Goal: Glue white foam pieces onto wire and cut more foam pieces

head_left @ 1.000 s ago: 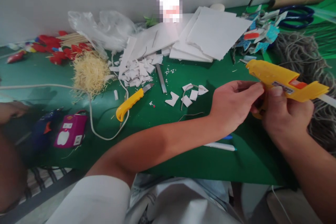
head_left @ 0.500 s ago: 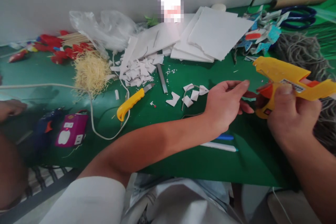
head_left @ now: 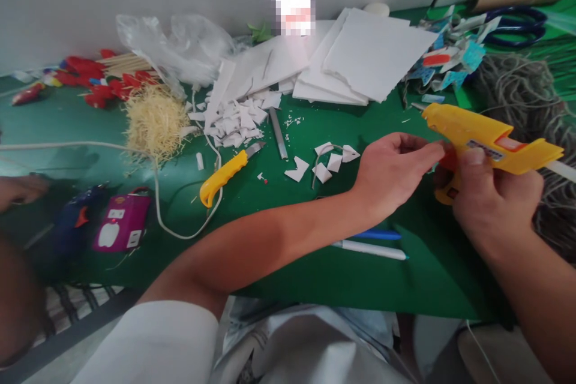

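My right hand (head_left: 495, 192) is wrapped round the handle of a yellow hot glue gun (head_left: 490, 135), its thumb on the side. The nozzle points left, and a white glue stick (head_left: 562, 170) sticks out of the back. My left hand (head_left: 391, 165) has its fingers drawn together against the front of the gun, by the orange trigger; its fingertips are partly hidden. Left of that hand, small cut white foam pieces (head_left: 333, 162) lie with a bent grey cord. Below its wrist are a blue pen (head_left: 380, 234) and a white pen (head_left: 373, 249).
A yellow-handled knife (head_left: 225, 178), a grey blade (head_left: 278, 135) and foam scraps (head_left: 238, 123) lie mid-table. White boards (head_left: 378, 54) rest behind. Straw (head_left: 155, 126), a white cable (head_left: 157, 198) and a purple box (head_left: 121, 222) are left, near another person's hand (head_left: 20, 191). Grey yarn (head_left: 517, 84) lies right.
The glue gun and my right hand have shifted slightly left. My left fingers, apart before, have come to the gun's front. The glue stick at its back now shows.
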Demonstrator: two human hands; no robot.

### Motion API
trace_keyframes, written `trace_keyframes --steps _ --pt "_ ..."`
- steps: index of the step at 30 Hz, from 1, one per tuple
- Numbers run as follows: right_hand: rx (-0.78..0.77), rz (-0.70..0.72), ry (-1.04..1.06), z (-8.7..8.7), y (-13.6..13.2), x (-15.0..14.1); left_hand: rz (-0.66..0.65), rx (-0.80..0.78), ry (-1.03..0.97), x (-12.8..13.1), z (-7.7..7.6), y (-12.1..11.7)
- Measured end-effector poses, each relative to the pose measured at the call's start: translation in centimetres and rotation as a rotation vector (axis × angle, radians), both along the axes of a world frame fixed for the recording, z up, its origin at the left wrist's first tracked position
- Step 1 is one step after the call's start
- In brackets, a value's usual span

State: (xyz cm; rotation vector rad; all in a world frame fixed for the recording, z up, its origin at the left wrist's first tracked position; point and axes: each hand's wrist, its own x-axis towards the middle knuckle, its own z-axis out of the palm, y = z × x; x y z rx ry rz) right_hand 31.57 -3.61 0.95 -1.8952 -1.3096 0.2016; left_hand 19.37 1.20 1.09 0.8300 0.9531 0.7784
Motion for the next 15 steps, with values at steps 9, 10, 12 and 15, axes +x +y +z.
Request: trace_keyframes --steps 9,10,12,15 --pt "-0.011 -0.015 0.069 0.0 -0.3 0.0 0.148 0.034 -0.010 0.0 0.0 0.8" --pt "-0.020 -0.005 0.064 0.0 -0.4 0.0 0.176 0.016 -0.035 -0.1 0.1 0.8" --pt "-0.027 0.017 0.057 0.1 -0.3 0.0 0.227 -0.031 -0.077 -0.3 0.4 0.6" --pt "0.004 0.053 0.094 0.2 -0.3 -0.1 0.234 -0.084 -0.093 -0.7 1.4 -0.7"
